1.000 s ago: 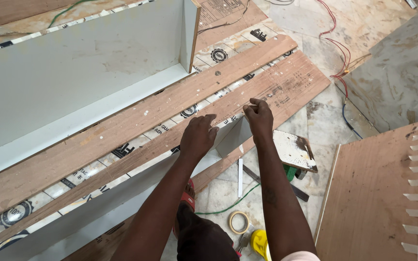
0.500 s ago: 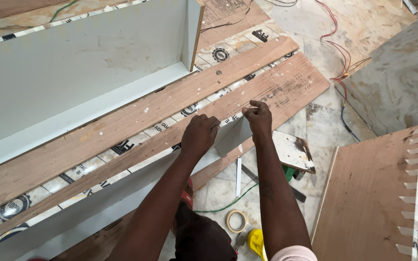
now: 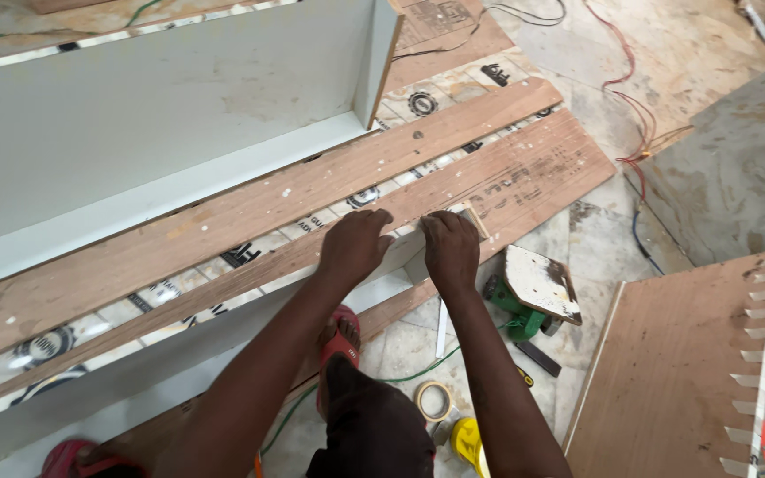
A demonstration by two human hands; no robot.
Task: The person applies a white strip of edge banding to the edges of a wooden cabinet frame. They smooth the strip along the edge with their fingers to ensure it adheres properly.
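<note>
Head view, looking down at a workshop floor. Landmark: the long brown plywood plank (image 3: 250, 265) running diagonally from lower left to upper right.

Left hand (image 3: 353, 248) rests palm down on the plank's near edge, fingers curled over the top of a pale grey-white panel edge (image 3: 400, 257) that stands just below the plank. Right hand (image 3: 452, 248) sits just beside the left, to its right, fingers bent and pressing on the same panel edge near its end corner. Both hands are partly closed over the edge; whether they clamp it or only press down, cannot tell. The two hands are near each other, not touching.

Beyond the plank, a second brown plank (image 3: 312, 190) lies parallel, with patterned flooring showing in the gap between them. Further beyond that stands a large grey-white cabinet carcass (image 3: 161, 97).

On the near side of the plank, below the right hand, a green power tool (image 3: 524, 296) with a paint-spattered white plate lies on the tiled floor. Nearer still, a roll of tape (image 3: 434, 400) and a yellow object (image 3: 468, 443), partly hidden by the right arm. A red sandal (image 3: 340, 341) shows under the left forearm.

Right of the plank's far end, red cables (image 3: 635, 106) trail across the floor. Well right of the plank, a brown board (image 3: 666, 381) with white taped tabs along one edge.
</note>
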